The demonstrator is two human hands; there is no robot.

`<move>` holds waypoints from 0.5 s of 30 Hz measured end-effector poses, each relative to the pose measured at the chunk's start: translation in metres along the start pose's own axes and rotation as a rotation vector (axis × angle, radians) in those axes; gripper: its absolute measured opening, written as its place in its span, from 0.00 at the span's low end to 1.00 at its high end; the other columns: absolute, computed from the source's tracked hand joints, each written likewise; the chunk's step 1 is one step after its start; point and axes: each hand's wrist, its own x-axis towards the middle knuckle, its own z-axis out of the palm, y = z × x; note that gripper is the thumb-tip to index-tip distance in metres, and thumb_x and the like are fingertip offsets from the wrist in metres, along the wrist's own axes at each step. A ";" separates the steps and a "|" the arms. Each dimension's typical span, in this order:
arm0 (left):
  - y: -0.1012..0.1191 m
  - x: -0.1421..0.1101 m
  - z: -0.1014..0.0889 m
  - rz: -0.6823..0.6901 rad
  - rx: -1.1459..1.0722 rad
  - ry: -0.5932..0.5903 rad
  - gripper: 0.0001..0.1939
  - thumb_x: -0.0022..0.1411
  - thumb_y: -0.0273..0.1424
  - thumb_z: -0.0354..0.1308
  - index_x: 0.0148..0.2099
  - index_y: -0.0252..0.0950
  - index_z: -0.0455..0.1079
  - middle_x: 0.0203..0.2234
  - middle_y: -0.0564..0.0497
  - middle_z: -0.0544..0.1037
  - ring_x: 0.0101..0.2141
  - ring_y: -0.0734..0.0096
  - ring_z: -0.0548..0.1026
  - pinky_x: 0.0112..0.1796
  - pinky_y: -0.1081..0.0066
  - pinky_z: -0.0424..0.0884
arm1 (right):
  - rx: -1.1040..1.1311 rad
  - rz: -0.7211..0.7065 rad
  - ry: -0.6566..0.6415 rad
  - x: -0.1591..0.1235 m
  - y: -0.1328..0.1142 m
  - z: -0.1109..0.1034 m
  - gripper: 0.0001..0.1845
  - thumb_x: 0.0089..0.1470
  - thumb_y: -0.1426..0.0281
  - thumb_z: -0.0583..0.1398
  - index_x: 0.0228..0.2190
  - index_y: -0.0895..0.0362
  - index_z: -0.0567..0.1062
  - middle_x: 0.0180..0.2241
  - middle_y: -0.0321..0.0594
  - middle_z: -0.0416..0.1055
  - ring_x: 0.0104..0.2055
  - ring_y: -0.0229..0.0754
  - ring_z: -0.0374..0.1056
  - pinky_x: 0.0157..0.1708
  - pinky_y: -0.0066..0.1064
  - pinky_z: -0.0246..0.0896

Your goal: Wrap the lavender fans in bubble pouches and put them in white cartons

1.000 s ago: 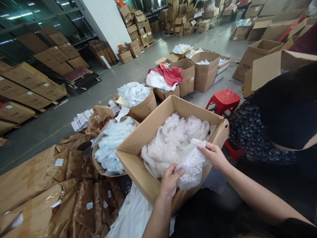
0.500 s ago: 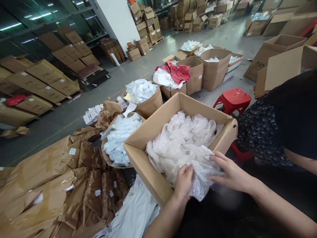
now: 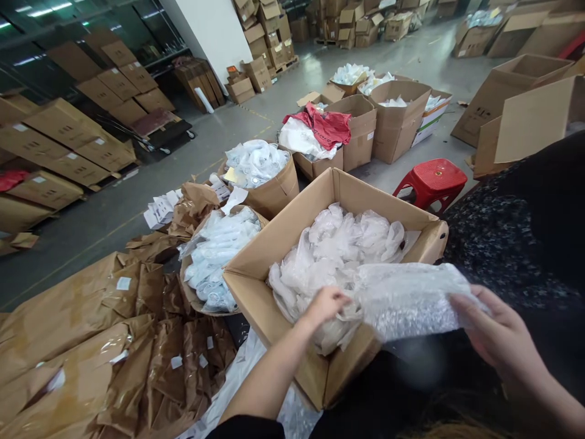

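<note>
A bubble wrap bag [image 3: 414, 302] stretches out flat over the near right part of an open cardboard box [image 3: 274, 250]. Its right end is gripped by my right hand [image 3: 496, 329], thumb on top. My left hand [image 3: 325, 308] is over the box, just left of the bag's other end. The left fingers are curled together and a little blurred; what they hold, if anything, I cannot make out. Beneath lies a heap of crumpled clear plastic bags [image 3: 315, 262] filling much of the box.
Behind the box stand cartons of pale bagged items [image 3: 258, 164] and blue-white packs [image 3: 219, 256]. Brown wrapped parcels [image 3: 91, 292] lie at left. A red stool [image 3: 432, 180] is beyond the box's right side. A person in dark patterned clothing [image 3: 503, 219] is close at right.
My right hand has moved right and toward me, drawing the bubble wrap bag out lengthwise from the heap. My left hand has shifted slightly left and up, away from the bag's near edge.
</note>
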 end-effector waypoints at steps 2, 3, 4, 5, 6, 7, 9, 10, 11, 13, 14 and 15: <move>-0.015 0.032 -0.021 -0.032 0.112 0.181 0.12 0.44 0.35 0.65 0.33 0.37 0.72 0.34 0.45 0.75 0.42 0.56 0.70 0.37 0.68 0.62 | 0.148 0.103 0.070 0.013 -0.003 -0.010 0.18 0.48 0.62 0.63 0.43 0.44 0.69 0.35 0.46 0.73 0.32 0.48 0.72 0.29 0.36 0.70; -0.021 0.046 -0.028 -0.048 0.137 0.232 0.16 0.38 0.31 0.68 0.33 0.37 0.71 0.37 0.43 0.74 0.47 0.51 0.67 0.40 0.66 0.61 | 0.176 0.137 0.048 0.018 -0.004 -0.015 0.26 0.46 0.63 0.65 0.48 0.44 0.67 0.38 0.48 0.73 0.34 0.50 0.73 0.31 0.36 0.70; -0.026 0.058 -0.032 -0.057 0.141 0.245 0.18 0.34 0.28 0.69 0.32 0.37 0.71 0.40 0.42 0.73 0.50 0.48 0.64 0.43 0.64 0.60 | 0.185 0.173 -0.023 0.021 -0.006 -0.019 0.33 0.44 0.65 0.66 0.52 0.44 0.65 0.41 0.49 0.72 0.37 0.50 0.73 0.32 0.36 0.70; -0.030 0.067 -0.034 -0.057 0.143 0.249 0.18 0.32 0.26 0.69 0.30 0.37 0.70 0.39 0.42 0.73 0.51 0.46 0.62 0.44 0.63 0.60 | 0.195 0.218 -0.129 0.022 -0.008 -0.023 0.36 0.42 0.66 0.67 0.54 0.44 0.63 0.43 0.50 0.72 0.38 0.51 0.73 0.34 0.36 0.70; -0.032 0.072 -0.034 -0.045 0.136 0.246 0.16 0.32 0.25 0.69 0.26 0.37 0.68 0.37 0.43 0.73 0.51 0.46 0.62 0.44 0.62 0.60 | 0.209 0.269 -0.261 0.022 -0.010 -0.025 0.35 0.42 0.66 0.67 0.53 0.45 0.65 0.42 0.49 0.73 0.38 0.51 0.73 0.34 0.37 0.70; -0.031 0.075 -0.033 -0.021 0.118 0.237 0.13 0.35 0.26 0.68 0.24 0.37 0.66 0.34 0.44 0.73 0.49 0.49 0.64 0.44 0.63 0.60 | 0.226 0.316 -0.400 0.022 -0.012 -0.026 0.30 0.43 0.65 0.66 0.50 0.47 0.69 0.40 0.48 0.74 0.37 0.50 0.73 0.35 0.37 0.70; -0.025 0.074 -0.031 0.044 0.060 0.212 0.09 0.44 0.29 0.64 0.23 0.37 0.64 0.27 0.49 0.71 0.42 0.59 0.68 0.41 0.66 0.62 | 0.238 0.365 -0.637 0.018 -0.015 -0.023 0.16 0.46 0.63 0.64 0.39 0.52 0.76 0.34 0.45 0.75 0.33 0.47 0.73 0.34 0.37 0.69; -0.018 0.070 -0.031 0.077 0.032 0.203 0.07 0.48 0.31 0.60 0.25 0.37 0.65 0.25 0.51 0.70 0.38 0.64 0.69 0.39 0.68 0.63 | 0.228 0.358 -0.715 0.016 -0.015 -0.020 0.12 0.48 0.62 0.63 0.34 0.53 0.78 0.33 0.45 0.75 0.32 0.46 0.72 0.33 0.37 0.69; -0.011 0.064 -0.031 0.113 -0.019 0.197 0.05 0.52 0.33 0.57 0.29 0.37 0.65 0.25 0.53 0.69 0.34 0.68 0.69 0.36 0.70 0.64 | 0.212 0.324 -0.762 0.014 -0.016 -0.015 0.10 0.49 0.61 0.63 0.31 0.54 0.79 0.34 0.45 0.74 0.33 0.46 0.73 0.34 0.37 0.69; 0.007 0.048 -0.030 0.195 -0.232 0.177 0.09 0.56 0.36 0.54 0.38 0.37 0.66 0.25 0.55 0.69 0.28 0.73 0.68 0.31 0.74 0.64 | 0.170 0.197 -0.792 0.011 -0.017 -0.003 0.10 0.50 0.61 0.62 0.27 0.54 0.79 0.44 0.47 0.72 0.41 0.49 0.72 0.39 0.39 0.69; 0.017 0.038 -0.029 0.238 -0.366 0.157 0.12 0.56 0.37 0.55 0.40 0.37 0.65 0.26 0.56 0.69 0.26 0.75 0.67 0.29 0.75 0.63 | 0.138 0.111 -0.790 0.011 -0.019 0.003 0.10 0.50 0.62 0.62 0.27 0.54 0.80 0.51 0.47 0.68 0.48 0.51 0.69 0.43 0.40 0.67; 0.027 0.028 -0.026 0.278 -0.488 0.128 0.14 0.55 0.38 0.57 0.42 0.36 0.65 0.25 0.56 0.69 0.25 0.76 0.66 0.27 0.76 0.62 | 0.097 0.020 -0.783 0.010 -0.021 0.009 0.09 0.51 0.62 0.61 0.27 0.53 0.80 0.58 0.45 0.61 0.54 0.53 0.64 0.48 0.42 0.65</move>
